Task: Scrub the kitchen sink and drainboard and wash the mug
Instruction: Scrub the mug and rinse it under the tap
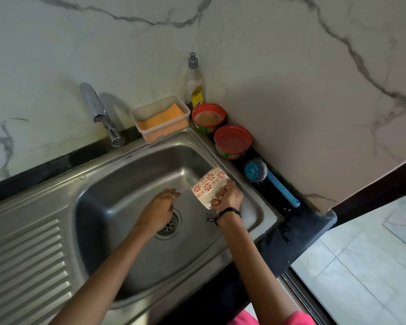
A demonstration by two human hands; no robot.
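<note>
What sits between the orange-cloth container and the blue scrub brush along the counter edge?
In the head view, two red-rimmed tubs stand between the container and the brush.

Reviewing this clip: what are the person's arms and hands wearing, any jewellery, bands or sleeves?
Both forearms are bare. The left hand has a thin, pale ring on one finger. The right hand has a dark thread band tied round the wrist, with loose ends hanging. Pink fabric shows at the bottom edge, probably a sleeve or top. No gloves or watch are visible.
</note>
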